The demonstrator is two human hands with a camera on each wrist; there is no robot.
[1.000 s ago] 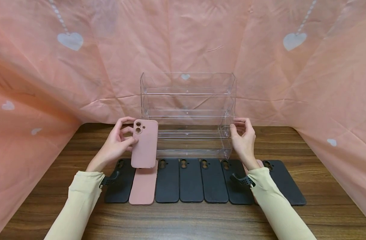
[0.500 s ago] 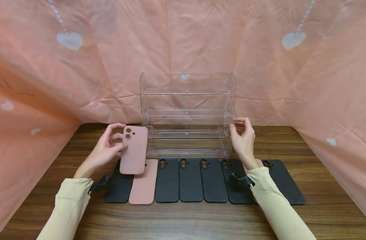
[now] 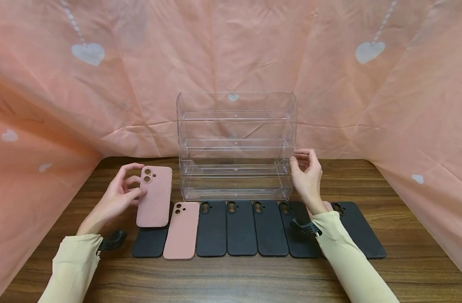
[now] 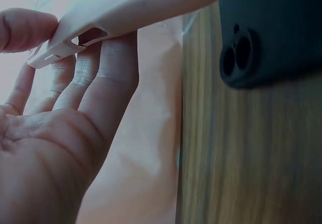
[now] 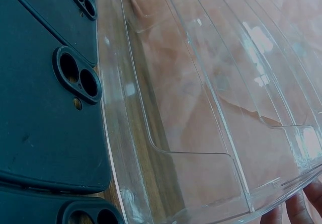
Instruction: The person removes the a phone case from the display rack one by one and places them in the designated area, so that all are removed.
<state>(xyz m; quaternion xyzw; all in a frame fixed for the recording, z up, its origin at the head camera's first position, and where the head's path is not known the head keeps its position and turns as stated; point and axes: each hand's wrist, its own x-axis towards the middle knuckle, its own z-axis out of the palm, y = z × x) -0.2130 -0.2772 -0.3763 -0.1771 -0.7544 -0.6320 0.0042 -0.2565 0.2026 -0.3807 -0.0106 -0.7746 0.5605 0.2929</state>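
A pink phone case (image 3: 154, 200) with two camera holes is pinched along its side edge by my left hand (image 3: 117, 198), thumb on the back and fingers on the inner side. It hangs tilted over the leftmost black phone case (image 3: 151, 244) and hides its upper part. The left wrist view shows the held case's edge with its side cutout. My right hand (image 3: 307, 174) holds the right side of a clear acrylic tiered stand (image 3: 236, 170), its fingertips at the stand's wall (image 5: 297, 209). Against the stand's front lies a row of phone cases.
A pink case (image 3: 181, 231) lies second from left, followed by several black cases (image 3: 241, 229). Another pink case shows only partly under the right wrist, with a black case (image 3: 357, 229) at the row's right end. Pink cloth with hearts (image 3: 234, 50) encloses the wooden table (image 3: 231, 280).
My left hand has carried the pink case left and down, from over the second case to over the leftmost black one. The right hand stays at the stand.
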